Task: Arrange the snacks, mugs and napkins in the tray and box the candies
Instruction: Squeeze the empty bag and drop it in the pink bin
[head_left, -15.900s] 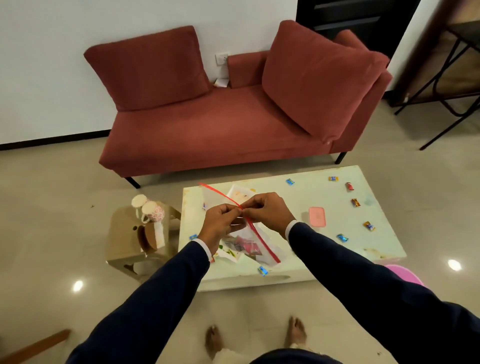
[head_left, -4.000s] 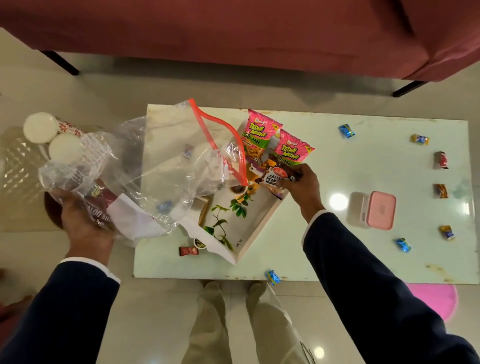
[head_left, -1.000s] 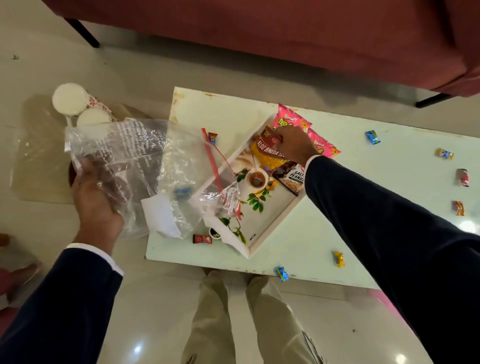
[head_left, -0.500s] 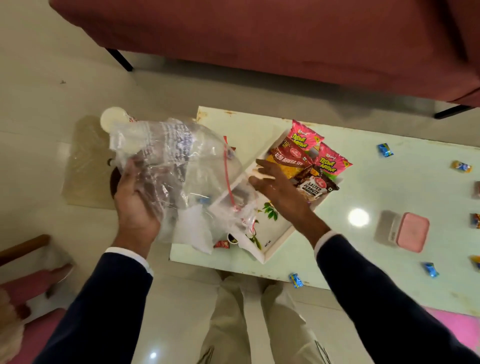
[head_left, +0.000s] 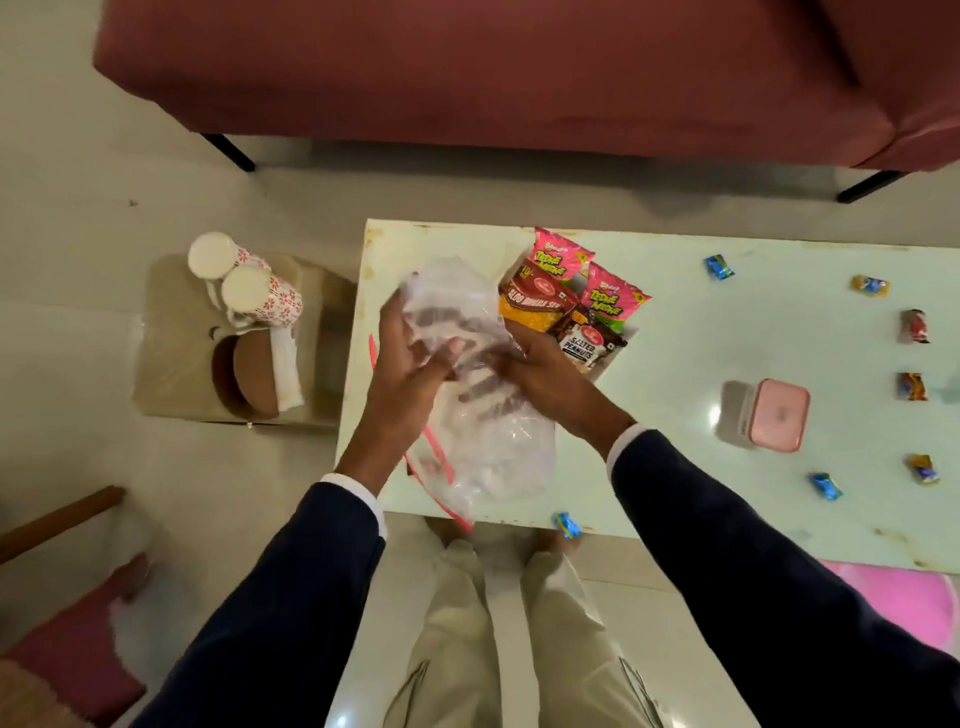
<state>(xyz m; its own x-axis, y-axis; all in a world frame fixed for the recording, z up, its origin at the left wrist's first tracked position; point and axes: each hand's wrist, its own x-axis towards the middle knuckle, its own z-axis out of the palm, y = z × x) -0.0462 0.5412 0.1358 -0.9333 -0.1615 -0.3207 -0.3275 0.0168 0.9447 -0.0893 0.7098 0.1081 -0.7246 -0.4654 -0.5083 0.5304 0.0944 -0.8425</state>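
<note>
Hands, left and right, clutch bag, seemingly hiding tray; mugs aside.

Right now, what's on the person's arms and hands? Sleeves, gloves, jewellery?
Both arms wear dark navy jacket sleeves, each with a narrow white shirt cuff showing at the wrist. The left hand and right hand are bare, no gloves. No watch or bracelet shows at either wrist. Whether a ring is worn cannot be told through the blur.
</note>
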